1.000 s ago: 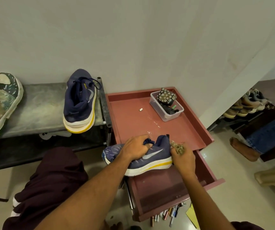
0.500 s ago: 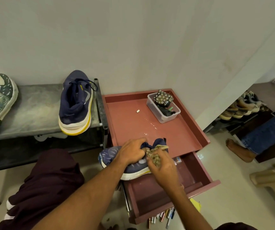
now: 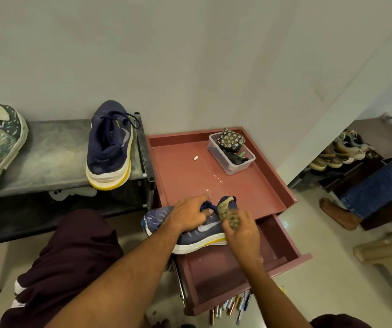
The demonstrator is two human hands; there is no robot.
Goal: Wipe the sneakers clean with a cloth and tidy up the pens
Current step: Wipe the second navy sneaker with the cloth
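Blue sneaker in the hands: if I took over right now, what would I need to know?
Left hand grips the navy mesh sneaker with yellow-striped white sole by its collar, over the open maroon drawer. Right hand presses a crumpled olive cloth on its heel end.
The matching navy sneaker stands on the grey shelf; coloured pens lie on the floor below the drawer.
Done: cannot tell. Left: finish wiping, tidy pens.
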